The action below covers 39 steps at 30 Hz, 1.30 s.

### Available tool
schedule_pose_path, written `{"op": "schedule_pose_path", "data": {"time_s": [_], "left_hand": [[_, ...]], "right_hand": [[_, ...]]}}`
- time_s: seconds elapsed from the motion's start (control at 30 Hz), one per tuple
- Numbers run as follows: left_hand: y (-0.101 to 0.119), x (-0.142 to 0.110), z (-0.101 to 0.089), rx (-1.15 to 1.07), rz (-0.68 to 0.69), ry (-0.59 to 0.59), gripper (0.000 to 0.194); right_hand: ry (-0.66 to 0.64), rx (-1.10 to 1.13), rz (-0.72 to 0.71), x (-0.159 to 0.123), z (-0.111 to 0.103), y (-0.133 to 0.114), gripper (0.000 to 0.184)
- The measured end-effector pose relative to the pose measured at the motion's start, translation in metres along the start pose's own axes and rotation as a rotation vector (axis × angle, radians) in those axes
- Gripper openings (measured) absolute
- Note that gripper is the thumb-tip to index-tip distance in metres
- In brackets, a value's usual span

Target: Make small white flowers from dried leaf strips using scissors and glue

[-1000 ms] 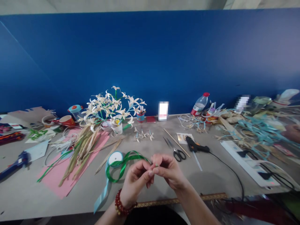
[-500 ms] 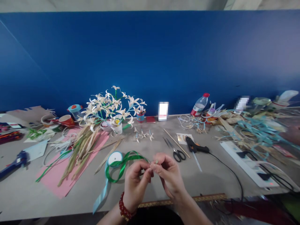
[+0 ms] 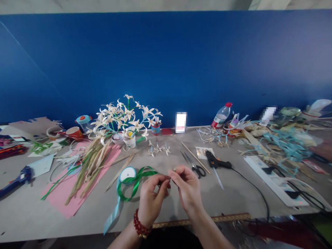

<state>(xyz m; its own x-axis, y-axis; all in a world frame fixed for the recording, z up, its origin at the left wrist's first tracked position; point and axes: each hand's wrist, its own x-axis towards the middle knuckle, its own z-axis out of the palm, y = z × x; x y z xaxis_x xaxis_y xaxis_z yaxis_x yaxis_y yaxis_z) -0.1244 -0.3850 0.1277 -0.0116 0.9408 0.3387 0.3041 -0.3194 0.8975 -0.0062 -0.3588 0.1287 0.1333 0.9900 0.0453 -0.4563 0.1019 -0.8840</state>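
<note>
My left hand point(image 3: 153, 193), with a red bead bracelet point(image 3: 140, 224) at the wrist, is closed in a pinch above the table. A green satin ribbon point(image 3: 136, 185) loops from beside a pale blue ribbon roll point(image 3: 127, 174) up to its fingers. Close by on the right, my right hand point(image 3: 188, 188) pinches something tiny and pale, mostly hidden by the fingertips. A narrow gap separates the two sets of fingertips. Black-handled scissors point(image 3: 198, 171) and a thin wooden stick point(image 3: 195, 158) lie just beyond my right hand.
White flowers point(image 3: 127, 114) in cups stand at back left, with small loose blossoms point(image 3: 158, 148) nearby. Dried husk strips point(image 3: 86, 173) cover pink paper point(image 3: 58, 204). Rightward are a black glue gun point(image 3: 218, 162), a power strip point(image 3: 275, 181), a bottle point(image 3: 222, 116) and another person's hand point(image 3: 323, 150).
My fingertips have drawn slightly apart; they were meeting before. My right hand has shifted a little up and right. The table items stay put.
</note>
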Motion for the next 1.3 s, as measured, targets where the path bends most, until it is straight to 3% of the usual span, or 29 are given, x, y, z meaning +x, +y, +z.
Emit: {"op": "schedule_pose_path", "data": {"time_s": [0.3,0.5,0.83,1.07,1.3], "left_hand": [[-0.009,0.003,0.005,0.234,0.306,0.088,0.018],[-0.017,0.004,0.01,0.293,0.369,0.139,0.018],[-0.012,0.006,0.01,0.268,0.319,0.16,0.014],[-0.008,0.003,0.008,0.018,0.039,0.132,0.018],[-0.012,0.002,0.01,-0.046,-0.03,0.097,0.019]], "right_hand": [[0.03,-0.031,-0.014,0.003,0.0,-0.001,0.033],[0.069,-0.019,0.001,0.001,0.003,0.0,0.037],[0.098,-0.034,-0.024,0.001,0.005,0.003,0.039],[-0.106,-0.136,0.051,0.001,0.001,-0.005,0.03],[-0.058,-0.103,0.033,-0.001,0.0,-0.003,0.022]]}}
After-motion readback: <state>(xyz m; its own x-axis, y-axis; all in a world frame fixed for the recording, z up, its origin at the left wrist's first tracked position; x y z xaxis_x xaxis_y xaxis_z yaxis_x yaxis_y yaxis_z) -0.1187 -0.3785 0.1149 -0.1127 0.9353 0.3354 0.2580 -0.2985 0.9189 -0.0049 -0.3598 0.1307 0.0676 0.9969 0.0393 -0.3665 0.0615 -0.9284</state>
